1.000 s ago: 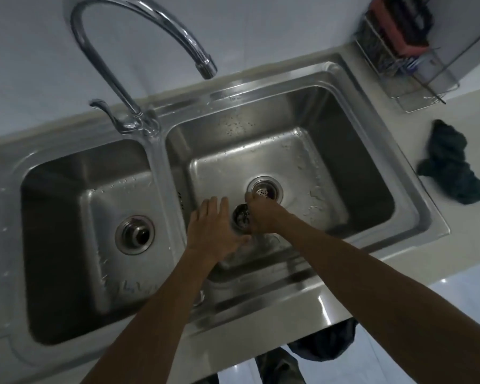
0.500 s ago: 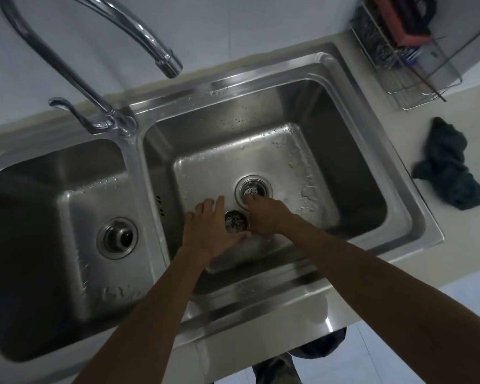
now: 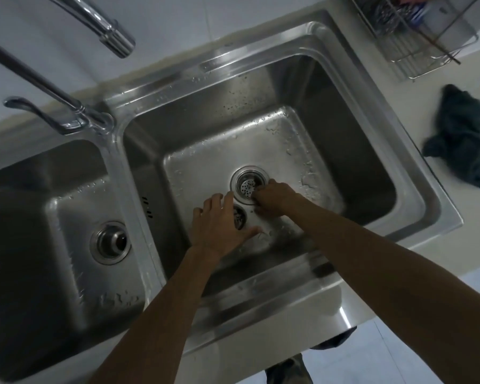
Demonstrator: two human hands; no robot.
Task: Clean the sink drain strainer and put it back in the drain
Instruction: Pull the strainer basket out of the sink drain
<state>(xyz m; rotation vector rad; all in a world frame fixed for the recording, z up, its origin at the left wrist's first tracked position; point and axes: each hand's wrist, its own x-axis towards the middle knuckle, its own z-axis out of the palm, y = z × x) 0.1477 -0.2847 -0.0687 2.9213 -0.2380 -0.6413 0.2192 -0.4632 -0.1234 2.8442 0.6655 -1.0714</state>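
One strainer (image 3: 239,218) lies between left hand (image 3: 219,224) and right hand (image 3: 275,201), beside drain (image 3: 248,185) rim.

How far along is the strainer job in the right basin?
Done: the strainer is out of the drain, and the right basin is wet; how clean it is I cannot tell. In hand: it sits beside the drain, between the flat left hand and the curled right hand. Left: seating it back in the drain.
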